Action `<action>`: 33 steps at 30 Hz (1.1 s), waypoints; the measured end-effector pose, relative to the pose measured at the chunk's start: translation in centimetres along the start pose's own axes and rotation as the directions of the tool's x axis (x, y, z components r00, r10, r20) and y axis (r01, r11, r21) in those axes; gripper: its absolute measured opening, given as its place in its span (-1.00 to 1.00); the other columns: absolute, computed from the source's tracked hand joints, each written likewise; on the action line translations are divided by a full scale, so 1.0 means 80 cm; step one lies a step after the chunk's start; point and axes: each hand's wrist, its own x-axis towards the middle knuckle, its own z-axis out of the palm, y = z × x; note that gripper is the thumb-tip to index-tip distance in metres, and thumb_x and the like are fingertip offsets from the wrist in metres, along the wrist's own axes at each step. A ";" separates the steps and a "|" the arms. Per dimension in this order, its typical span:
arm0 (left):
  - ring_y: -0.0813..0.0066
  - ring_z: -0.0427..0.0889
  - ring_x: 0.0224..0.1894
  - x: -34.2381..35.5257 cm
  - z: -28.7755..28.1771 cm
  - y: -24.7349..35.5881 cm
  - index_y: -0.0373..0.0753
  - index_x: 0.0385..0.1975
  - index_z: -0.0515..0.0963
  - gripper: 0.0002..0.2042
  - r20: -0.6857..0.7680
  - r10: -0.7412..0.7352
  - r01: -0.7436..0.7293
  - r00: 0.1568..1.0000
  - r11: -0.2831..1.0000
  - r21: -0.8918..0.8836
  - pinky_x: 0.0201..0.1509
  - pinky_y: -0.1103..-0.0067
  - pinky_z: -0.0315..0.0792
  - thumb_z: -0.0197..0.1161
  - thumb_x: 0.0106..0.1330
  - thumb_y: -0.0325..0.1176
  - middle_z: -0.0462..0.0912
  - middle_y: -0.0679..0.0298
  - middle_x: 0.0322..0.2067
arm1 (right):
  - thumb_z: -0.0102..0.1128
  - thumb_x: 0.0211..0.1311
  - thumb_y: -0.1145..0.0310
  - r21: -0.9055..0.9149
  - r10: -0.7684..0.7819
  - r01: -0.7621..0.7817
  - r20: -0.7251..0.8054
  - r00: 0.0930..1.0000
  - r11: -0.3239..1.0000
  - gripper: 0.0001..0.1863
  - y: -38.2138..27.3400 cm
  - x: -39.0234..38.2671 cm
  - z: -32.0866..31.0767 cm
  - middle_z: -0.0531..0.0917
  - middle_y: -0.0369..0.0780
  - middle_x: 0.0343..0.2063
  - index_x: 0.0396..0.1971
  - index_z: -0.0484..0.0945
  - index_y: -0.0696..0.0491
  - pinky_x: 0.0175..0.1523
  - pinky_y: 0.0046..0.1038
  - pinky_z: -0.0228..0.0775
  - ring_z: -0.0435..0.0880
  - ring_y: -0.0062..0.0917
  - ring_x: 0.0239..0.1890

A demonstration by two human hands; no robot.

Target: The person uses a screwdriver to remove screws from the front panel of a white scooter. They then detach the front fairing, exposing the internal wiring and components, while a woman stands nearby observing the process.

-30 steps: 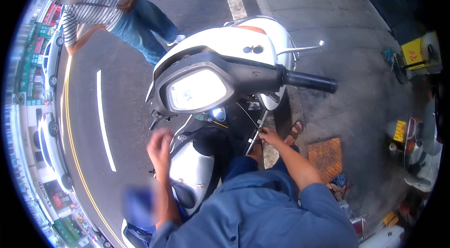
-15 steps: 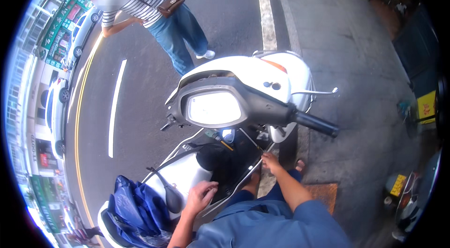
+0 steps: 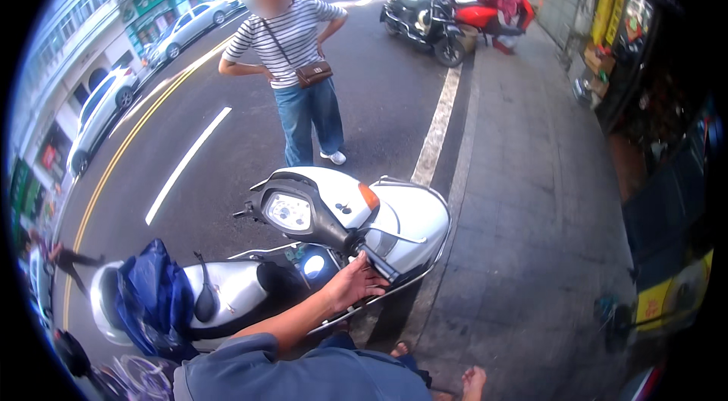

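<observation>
A white scooter stands crosswise below me, its dark handlebar housing and instrument panel facing up. My left hand reaches across to the black handlebar grip, fingers apart at its underside, seemingly touching it. My right hand is low beside my body over the pavement, fingers curled; what it holds, if anything, is too small to make out. A crumpled blue cover lies on the rear of the seat, beside a black mirror.
A person in a striped top stands on the road just beyond the scooter, hands on hips. Parked motorbikes and a red scooter line the kerb ahead. Shopfronts and a yellow sign edge the pavement at right; cars are parked across the road.
My view has tilted up toward the street. My left hand has moved from above the seat to the handlebar grip. My right hand has left the scooter's lower side and dropped beside me.
</observation>
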 end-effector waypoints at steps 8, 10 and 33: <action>0.35 0.61 -0.37 0.051 0.056 -0.032 -0.26 0.02 0.41 -0.73 -0.194 0.147 -0.219 0.970 0.876 -0.431 -0.09 0.28 0.59 0.18 0.49 -0.23 0.53 0.28 -0.48 | 0.15 0.38 0.35 -0.288 -0.199 0.311 0.361 0.911 0.906 -0.80 -0.222 0.093 0.191 0.61 -0.30 -0.44 -0.06 0.53 0.04 -0.51 -0.54 0.44 0.58 -0.61 -0.51; 0.39 0.56 -0.44 0.047 0.075 -0.029 -0.26 0.02 0.41 -0.71 -0.269 0.161 -0.263 0.950 0.875 -0.405 -0.18 0.30 0.56 0.19 0.48 -0.23 0.45 0.32 -0.53 | 0.18 0.40 0.32 -0.314 -0.197 0.413 0.540 0.819 0.855 -0.77 -0.278 0.062 0.298 0.65 -0.28 -0.39 -0.04 0.56 0.09 -0.47 -0.55 0.47 0.60 -0.64 -0.47; -0.01 0.74 -0.24 -0.049 0.058 -0.159 -0.21 -0.13 0.67 -0.57 -0.792 0.480 0.498 -0.376 0.826 0.264 -0.12 0.30 0.56 0.54 -0.02 -0.20 0.74 -0.02 -0.37 | 0.14 0.42 0.19 -0.365 0.616 0.811 0.788 0.008 0.457 -0.65 -0.345 -0.140 0.880 0.67 -0.25 -0.17 0.03 0.58 0.13 -0.14 -0.46 0.51 0.61 -0.56 -0.17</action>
